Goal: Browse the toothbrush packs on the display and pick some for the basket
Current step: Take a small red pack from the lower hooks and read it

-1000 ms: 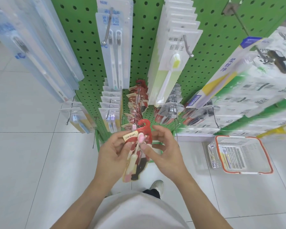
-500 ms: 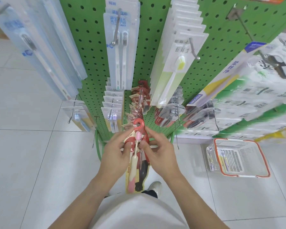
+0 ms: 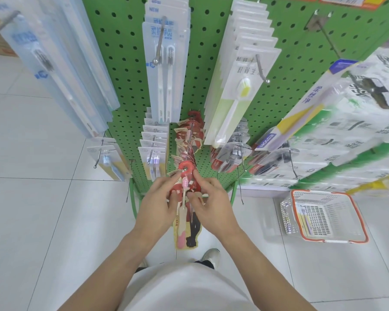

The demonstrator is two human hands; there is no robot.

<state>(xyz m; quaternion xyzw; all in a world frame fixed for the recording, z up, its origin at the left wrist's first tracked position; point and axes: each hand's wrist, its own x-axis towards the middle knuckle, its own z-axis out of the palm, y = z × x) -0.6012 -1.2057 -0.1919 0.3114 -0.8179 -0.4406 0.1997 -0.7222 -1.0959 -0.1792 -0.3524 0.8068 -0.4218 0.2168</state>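
A red toothbrush pack point(image 3: 186, 223) with a pink brush hangs from the tip of a low metal hook, its round red hanger hole on the hook end. My left hand point(image 3: 160, 203) pinches the pack's upper left edge. My right hand point(image 3: 208, 202) pinches its upper right edge. More red packs point(image 3: 190, 135) hang behind it on the same hook. The white wire basket point(image 3: 323, 217) with an orange rim sits on the floor to the right and holds a toothbrush pack point(image 3: 304, 221).
A green pegboard point(image 3: 211, 30) carries rows of hooks with clear blue packs point(image 3: 164, 63), yellow-brush packs point(image 3: 238, 90) and small packs point(image 3: 154, 153) lower down. Stacked white-and-green boxes point(image 3: 350, 135) fill the right side. White floor tiles point(image 3: 32, 209) lie all around.
Both hands have lifted the red pack up and forward, from in front of my body onto the tip of the hook. The pack now hangs upright.
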